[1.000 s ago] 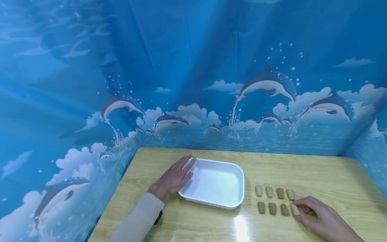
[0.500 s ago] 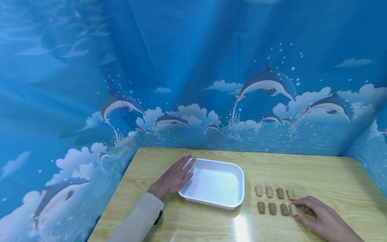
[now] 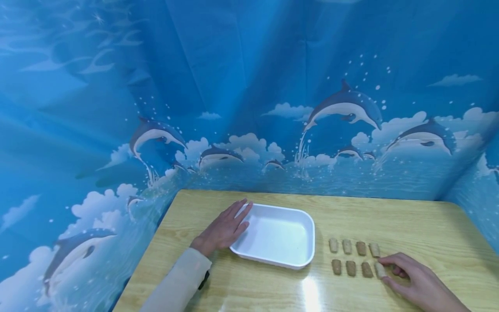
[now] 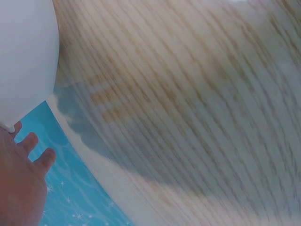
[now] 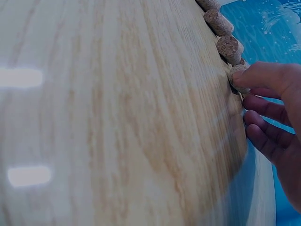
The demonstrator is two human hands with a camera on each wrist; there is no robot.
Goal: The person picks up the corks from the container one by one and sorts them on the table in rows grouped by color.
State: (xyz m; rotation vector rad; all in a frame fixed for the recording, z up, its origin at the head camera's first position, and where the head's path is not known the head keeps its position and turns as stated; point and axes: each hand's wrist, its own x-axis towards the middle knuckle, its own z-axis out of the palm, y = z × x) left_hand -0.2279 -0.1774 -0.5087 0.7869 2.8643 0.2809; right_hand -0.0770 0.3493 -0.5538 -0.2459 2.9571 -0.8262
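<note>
Two short rows of tapered cork stoppers lie on the table's right half, some pale and some darker brown. My right hand (image 3: 415, 279) pinches the pale cork stopper (image 3: 380, 270) at the right end of the near row, thumb and forefinger on its ends. In the right wrist view this cork (image 5: 238, 77) sits at the fingertips beside a darker cork (image 5: 229, 49); the other fingers curl loosely below. My left hand (image 3: 223, 227) rests on the left rim of a white rectangular tray (image 3: 312, 242), fingers straight. Part of that hand (image 4: 23, 174) shows beside the tray's white wall (image 4: 28, 56) in the left wrist view.
The wood-grain table (image 3: 234, 286) reaches back to a blue curtain (image 3: 249, 95) printed with dolphins. The tray stands left of the corks, with a strip of table between them. Light glares off the tabletop near the front.
The pinched cork has shifted slightly between my right fingertips, a little left and then back right. The left hand, tray and other corks stay where they were.
</note>
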